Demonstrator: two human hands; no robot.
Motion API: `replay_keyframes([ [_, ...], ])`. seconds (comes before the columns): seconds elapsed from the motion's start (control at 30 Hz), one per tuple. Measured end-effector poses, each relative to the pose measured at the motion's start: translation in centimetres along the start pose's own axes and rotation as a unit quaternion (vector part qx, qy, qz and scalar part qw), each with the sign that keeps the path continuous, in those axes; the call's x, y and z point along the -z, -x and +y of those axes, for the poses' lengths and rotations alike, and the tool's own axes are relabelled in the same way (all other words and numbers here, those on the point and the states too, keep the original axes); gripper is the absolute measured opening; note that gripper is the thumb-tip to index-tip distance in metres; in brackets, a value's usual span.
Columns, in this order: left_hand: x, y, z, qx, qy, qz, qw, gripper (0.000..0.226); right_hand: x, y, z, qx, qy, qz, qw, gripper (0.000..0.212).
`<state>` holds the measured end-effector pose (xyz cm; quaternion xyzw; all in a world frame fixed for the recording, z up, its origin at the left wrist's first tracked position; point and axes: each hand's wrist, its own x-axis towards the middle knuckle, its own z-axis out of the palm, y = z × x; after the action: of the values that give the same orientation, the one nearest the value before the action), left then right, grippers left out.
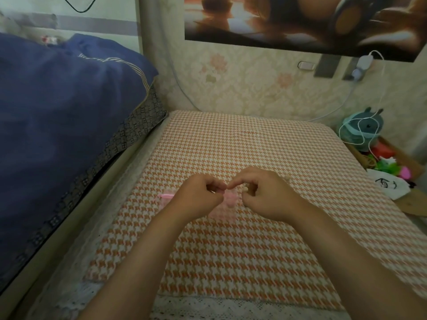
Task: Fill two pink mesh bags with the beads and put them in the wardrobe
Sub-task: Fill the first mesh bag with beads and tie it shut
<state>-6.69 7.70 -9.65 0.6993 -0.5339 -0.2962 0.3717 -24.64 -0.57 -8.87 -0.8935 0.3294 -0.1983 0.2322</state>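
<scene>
A pink mesh bag (227,204) lies on the orange-and-white houndstooth cloth (242,250), between my two hands. My left hand (201,195) pinches the top of the bag from the left. My right hand (265,192) pinches the same top edge from the right, its fingertips touching those of the left. A second pink mesh bag (165,197) lies flat just left of my left wrist, partly hidden by it. A few pale beads (245,187) show between my right fingers, and one more bead (287,178) lies beyond my right hand.
A bed with a dark blue quilt (69,112) borders the cloth on the left. At the right edge stands a wooden box (392,158) of coloured items with a teal plush toy (362,128) and a white cable. The papered wall stands behind.
</scene>
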Motion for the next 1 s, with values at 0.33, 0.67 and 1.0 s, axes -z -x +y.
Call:
replay_keyframes([
  [0.33, 0.0, 0.5, 0.6, -0.051, -0.026, 0.079, 0.995, 0.007, -0.6, -0.4, -0.6, -0.001, 0.09, 0.029, 0.996, 0.02],
  [0.67, 0.3, 0.7, 0.5, -0.024, -0.074, 0.054, 0.995, 0.011, -1.6, -0.3, -2.0, -0.101, -0.099, 0.028, 0.99, 0.012],
  [1.0, -0.9, 0.7, -0.7, -0.049, -0.066, 0.033, 0.996, 0.007, -1.6, 0.6, -0.3, -0.165, -0.182, -0.034, 0.969, 0.036],
])
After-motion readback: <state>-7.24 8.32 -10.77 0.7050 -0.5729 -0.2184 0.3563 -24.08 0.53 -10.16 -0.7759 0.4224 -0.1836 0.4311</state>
